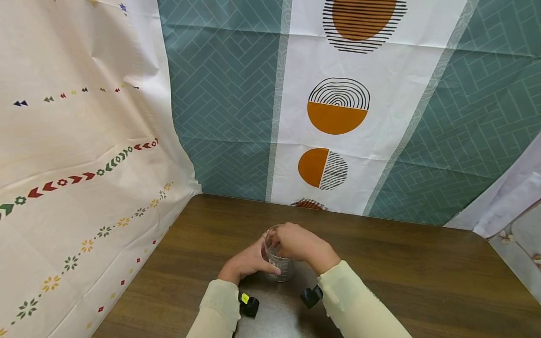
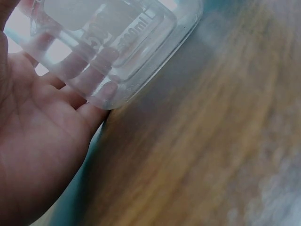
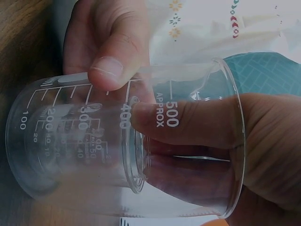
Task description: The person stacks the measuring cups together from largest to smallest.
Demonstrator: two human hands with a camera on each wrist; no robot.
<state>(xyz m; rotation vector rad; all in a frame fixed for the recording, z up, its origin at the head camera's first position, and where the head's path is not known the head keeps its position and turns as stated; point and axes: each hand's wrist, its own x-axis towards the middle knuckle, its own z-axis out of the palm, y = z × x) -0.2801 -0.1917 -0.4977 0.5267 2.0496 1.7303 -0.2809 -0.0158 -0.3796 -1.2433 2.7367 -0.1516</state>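
A clear glass beaker (image 3: 54, 162) with white markings up to 500 stands on the table in the head view. My left hand (image 1: 251, 259) grips it from the left side, thumb across the front and fingers behind. My right hand (image 1: 302, 241) reaches down through its mouth. Inside sits a smaller clear beaker (image 3: 113, 162), with its own scale, and my right thumb and fingers pinch its rim. Another set of tiny markings shows within, perhaps a third nested beaker. In the left wrist view, the left fingers (image 2: 77, 101) lie against the large beaker's (image 2: 136, 61) wall.
The brown wood-grain table (image 1: 422, 272) extends to both sides. Behind it hangs a teal and white patterned curtain (image 1: 224, 108). A cream cloth with coloured motifs (image 1: 84, 197) borders the left side, and a pale cloth (image 1: 503, 211) the right.
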